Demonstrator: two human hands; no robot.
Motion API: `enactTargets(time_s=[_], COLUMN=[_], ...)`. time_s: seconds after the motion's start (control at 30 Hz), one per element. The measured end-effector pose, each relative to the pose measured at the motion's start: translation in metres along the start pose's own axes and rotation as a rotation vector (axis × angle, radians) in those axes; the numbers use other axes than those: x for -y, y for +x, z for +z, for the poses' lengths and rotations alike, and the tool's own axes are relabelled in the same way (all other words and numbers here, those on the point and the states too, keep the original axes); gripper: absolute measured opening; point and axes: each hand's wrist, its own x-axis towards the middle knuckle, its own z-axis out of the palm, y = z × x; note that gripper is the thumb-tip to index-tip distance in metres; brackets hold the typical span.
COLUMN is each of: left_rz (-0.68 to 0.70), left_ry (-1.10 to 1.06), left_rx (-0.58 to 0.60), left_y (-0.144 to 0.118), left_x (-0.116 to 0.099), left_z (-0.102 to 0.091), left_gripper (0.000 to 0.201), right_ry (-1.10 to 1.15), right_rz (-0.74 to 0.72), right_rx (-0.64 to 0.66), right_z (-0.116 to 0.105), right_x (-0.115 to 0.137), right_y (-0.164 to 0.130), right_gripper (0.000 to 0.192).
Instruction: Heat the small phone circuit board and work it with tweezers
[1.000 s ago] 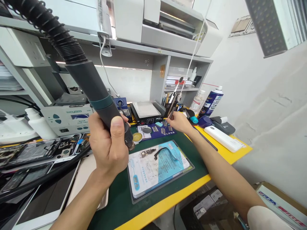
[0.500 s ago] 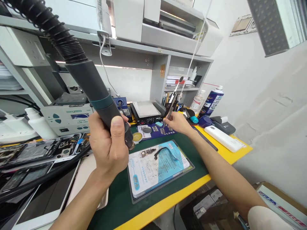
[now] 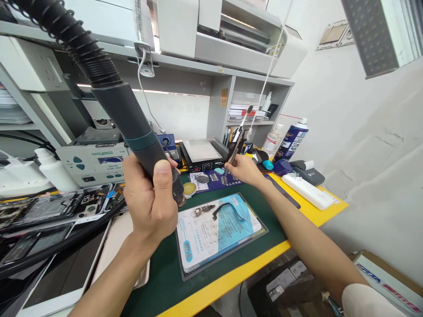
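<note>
A dark hot air gun (image 3: 127,114) slants down from the upper left, and my left hand (image 3: 150,200) is wrapped around its grip with the thumb along it. Its metal nozzle hangs just past the left corner of a blue and white pad (image 3: 201,246). On that pad lie a small circuit board (image 3: 204,210) and a black flex cable (image 3: 226,205). Farther back, my right hand (image 3: 246,169) pinches tweezers (image 3: 233,155), their tips pointing down toward small metal pieces (image 3: 224,180) on a purple mat (image 3: 211,186). Whether the tips touch anything is unclear.
An open tin of yellowish paste (image 3: 189,189) sits by the nozzle. Behind stand a heating plate (image 3: 202,150) and a hot air station (image 3: 94,163). Phone parts and a tablet (image 3: 66,264) crowd the left. A spray can (image 3: 292,140) and a white power bank (image 3: 309,190) are right.
Almost nothing differs. Both hands keep their grips, and the board and cable lie where they were.
</note>
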Motion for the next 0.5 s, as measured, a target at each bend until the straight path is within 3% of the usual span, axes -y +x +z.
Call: enactTargets(time_s=[0.5], left_rz=[0.013], left_ry=[0.005], left_rx=[0.012], left_y=[-0.0007], left_x=[0.0005], left_z=[-0.0007], left_gripper=[0.027], right_ry=[-0.059], right_rz=[0.001], right_rx=[-0.02], right_z=[0.0058], right_x=[-0.0067], right_y=[0.0045], right_gripper=[0.027])
